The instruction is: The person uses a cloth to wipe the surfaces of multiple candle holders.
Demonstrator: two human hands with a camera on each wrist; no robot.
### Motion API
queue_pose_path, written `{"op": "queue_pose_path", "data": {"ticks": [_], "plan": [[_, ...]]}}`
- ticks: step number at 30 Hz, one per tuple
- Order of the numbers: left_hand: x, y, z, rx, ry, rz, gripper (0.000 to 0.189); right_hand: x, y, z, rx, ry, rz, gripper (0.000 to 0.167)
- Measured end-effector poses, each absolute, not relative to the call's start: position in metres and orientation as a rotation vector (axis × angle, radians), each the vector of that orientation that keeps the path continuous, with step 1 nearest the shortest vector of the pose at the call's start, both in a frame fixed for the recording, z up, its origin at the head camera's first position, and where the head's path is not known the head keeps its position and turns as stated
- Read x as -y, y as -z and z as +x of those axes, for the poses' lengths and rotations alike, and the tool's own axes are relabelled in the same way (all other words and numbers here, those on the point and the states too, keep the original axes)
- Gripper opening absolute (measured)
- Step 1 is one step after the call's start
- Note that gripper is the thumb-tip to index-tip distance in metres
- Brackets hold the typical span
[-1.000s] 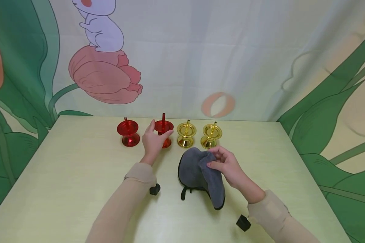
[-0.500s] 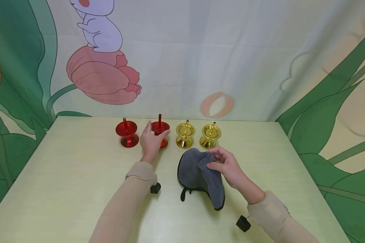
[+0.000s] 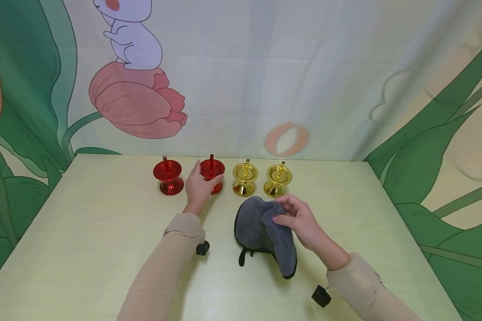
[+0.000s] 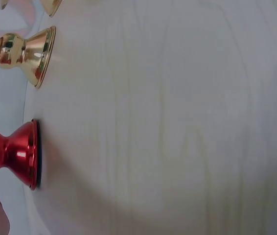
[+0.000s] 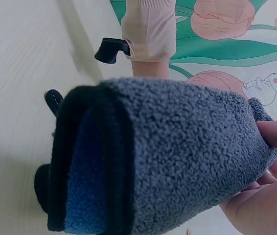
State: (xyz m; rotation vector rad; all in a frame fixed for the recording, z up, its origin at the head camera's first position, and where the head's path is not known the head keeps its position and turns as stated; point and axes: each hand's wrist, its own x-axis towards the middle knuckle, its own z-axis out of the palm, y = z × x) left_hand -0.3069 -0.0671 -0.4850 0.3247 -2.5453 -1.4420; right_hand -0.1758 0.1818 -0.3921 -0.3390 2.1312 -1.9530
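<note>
In the head view my left hand (image 3: 198, 186) reaches round a shiny red candle holder (image 3: 212, 169), fingers on its left and thumb across its front below the dish. In the left wrist view its flared red base (image 4: 23, 154) stands at the table surface, and only a bit of the hand shows at the lower left corner. My right hand (image 3: 302, 219) pinches the top of a grey microfibre cloth (image 3: 257, 225) with black edging and a loop. In the right wrist view the folded cloth (image 5: 187, 152) shows a blue inside and hangs from thumb and fingers.
Another red candle holder (image 3: 168, 176) stands left of the left hand. Two gold ones, a nearer-to-red one (image 3: 245, 178) and a right-hand one (image 3: 278, 180), complete the row at the back edge of the table (image 3: 84, 249). A printed curtain (image 3: 241, 80) hangs behind.
The red candle holder in my left hand has shifted slightly left, and its rod top sits lower in view. My right hand and the cloth have stayed nearly still.
</note>
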Motion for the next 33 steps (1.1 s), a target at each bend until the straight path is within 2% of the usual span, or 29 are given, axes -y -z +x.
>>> {"op": "queue_pose_path", "data": {"ticks": [8,14,24,29,33], "plan": [[0.071,0.483,-0.305,2.608,1.477,0.278,0.089,-0.185,0.395,-0.175,-2.135,1.956,-0.342,0.031],[0.067,0.475,-0.303,2.621,1.322,0.191,0.093,-0.187,0.395,-0.175,-2.128,1.963,-0.345,0.031],[0.035,0.44,-0.291,2.415,1.18,-0.181,0.083,-0.189,0.394,-0.175,-2.13,1.965,-0.348,0.031],[0.022,0.437,-0.289,2.504,1.224,-0.311,0.08,-0.19,0.392,-0.174,-2.14,1.957,-0.331,0.031],[0.014,0.441,-0.291,2.635,1.21,-0.377,0.086,-0.19,0.391,-0.173,-2.154,1.947,-0.328,0.031]]}}
